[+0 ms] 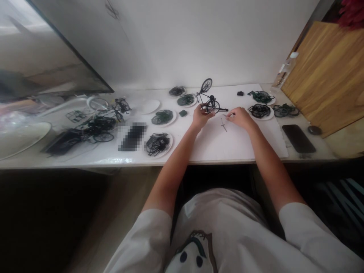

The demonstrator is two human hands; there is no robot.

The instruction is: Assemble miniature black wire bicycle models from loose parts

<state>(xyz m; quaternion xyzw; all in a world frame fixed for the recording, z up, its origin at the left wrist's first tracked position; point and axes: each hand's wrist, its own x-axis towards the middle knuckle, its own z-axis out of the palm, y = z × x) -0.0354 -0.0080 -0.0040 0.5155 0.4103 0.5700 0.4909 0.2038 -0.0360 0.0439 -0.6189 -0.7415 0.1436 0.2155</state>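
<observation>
1. A person's left hand (202, 116) is partly closed around the lower part of a small black model bicycle (212, 103), its fingers curled by one wheel. The bicycle is tilted above a white sheet (236, 146) on a table (133, 160), with its other wheel raised up and away.
2. The right hand (240, 116) is nearly closed, thumb and fingers pinching a small thin piece (226, 115), too small to identify, near the bicycle.
3. A thin cross-shaped piece (223, 125) lies on the sheet, just below and between the hands.
4. Left of the hands, round white plates (170, 146) hold dark and green bicycle parts (158, 144); a small green piece (182, 113) lies near them.
5. Right of the hands, two more plates hold similar parts, and a small black block (240, 93) sits behind.
6. At the far right are a black phone (298, 138), a round dark object (314, 130), a clear bottle (284, 74) with a white cap, and a wooden board (327, 76).
7. At the far left, more model bicycles (121, 107) cluster, partly blurred.
</observation>
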